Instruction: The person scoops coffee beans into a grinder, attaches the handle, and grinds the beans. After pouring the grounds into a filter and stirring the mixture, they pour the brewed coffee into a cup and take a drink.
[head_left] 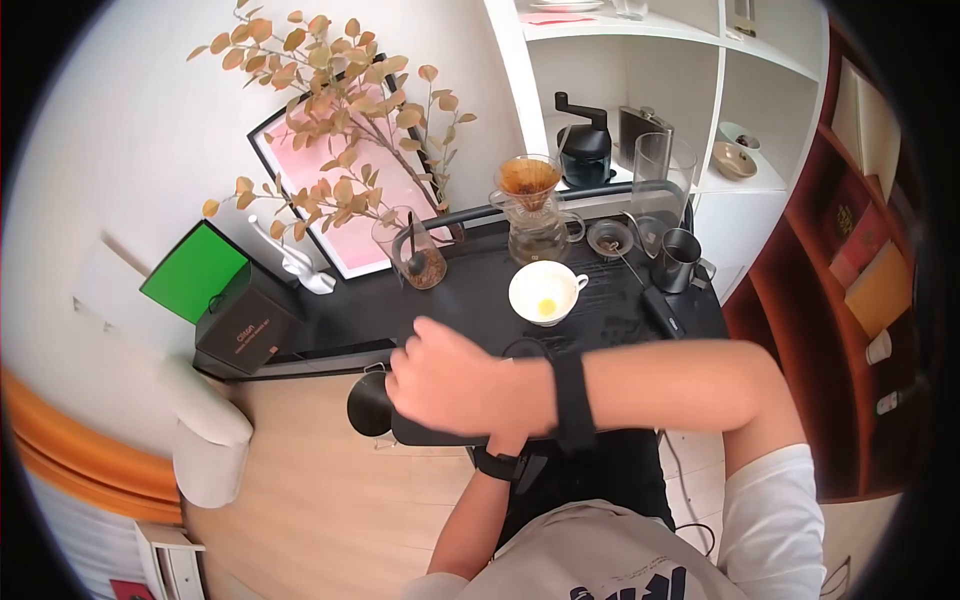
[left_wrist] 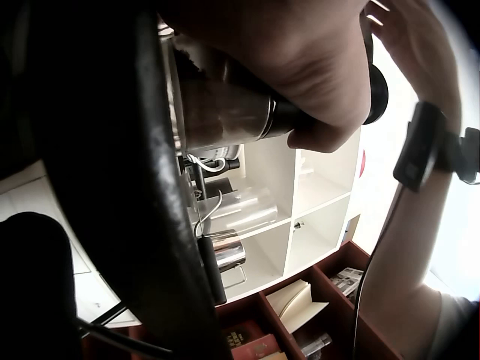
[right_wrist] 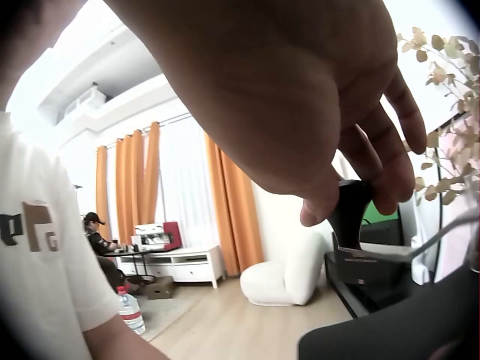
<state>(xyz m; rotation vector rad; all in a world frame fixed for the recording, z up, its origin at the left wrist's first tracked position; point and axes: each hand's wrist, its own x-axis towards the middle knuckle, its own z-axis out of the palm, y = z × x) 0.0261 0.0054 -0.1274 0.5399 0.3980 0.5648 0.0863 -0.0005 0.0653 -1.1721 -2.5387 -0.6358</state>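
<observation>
In the right wrist view, the fingers of my right hand [right_wrist: 367, 142] pinch a black knob [right_wrist: 349, 214] at the end of a metal crank arm [right_wrist: 442, 236]. My left hand [left_wrist: 300, 67] is curled round a clear cylinder [left_wrist: 225, 112] with a black collar, seen in the left wrist view. From the head, my right hand [head_left: 450, 380] lies over the table's front edge, hiding the crank; only part of my left hand [head_left: 508, 440] shows below it. A white cup [head_left: 543, 293] with a little yellow inside stands beyond the hands.
On the black table [head_left: 470, 280] are a glass server [head_left: 540, 235] with a filter cone [head_left: 528, 180], a metal pitcher [head_left: 678, 262], a vase with branches [head_left: 420, 262] and a dark box [head_left: 245, 325]. A black round vessel [head_left: 370, 405] is by the front edge. Shelves [head_left: 675, 90] stand behind.
</observation>
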